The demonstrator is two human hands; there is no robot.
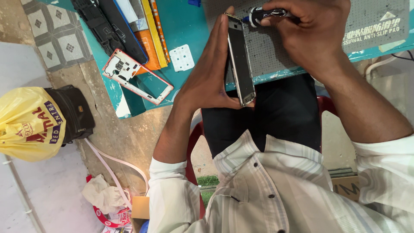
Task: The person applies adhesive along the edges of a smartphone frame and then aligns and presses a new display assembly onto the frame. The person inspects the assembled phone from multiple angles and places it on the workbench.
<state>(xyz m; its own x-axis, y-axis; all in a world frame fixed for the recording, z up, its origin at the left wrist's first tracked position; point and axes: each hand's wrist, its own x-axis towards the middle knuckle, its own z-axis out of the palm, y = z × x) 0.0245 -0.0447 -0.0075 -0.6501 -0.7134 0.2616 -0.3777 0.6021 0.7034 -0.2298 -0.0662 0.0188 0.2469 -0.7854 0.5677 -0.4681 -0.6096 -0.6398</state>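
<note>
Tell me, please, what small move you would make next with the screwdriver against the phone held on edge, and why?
Probably press the tip a little more squarely into the phone's top corner. The left hand holds the phone on edge above the grey mat, and the right hand grips the screwdriver with its blue tip already at that corner. Whether it is seated is too small to tell.

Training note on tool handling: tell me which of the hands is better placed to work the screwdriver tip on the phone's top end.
Right. The right hand already grips the screwdriver, its tip at the top end of the phone. The left hand is wrapped around the phone's side, propping it on edge.
</note>
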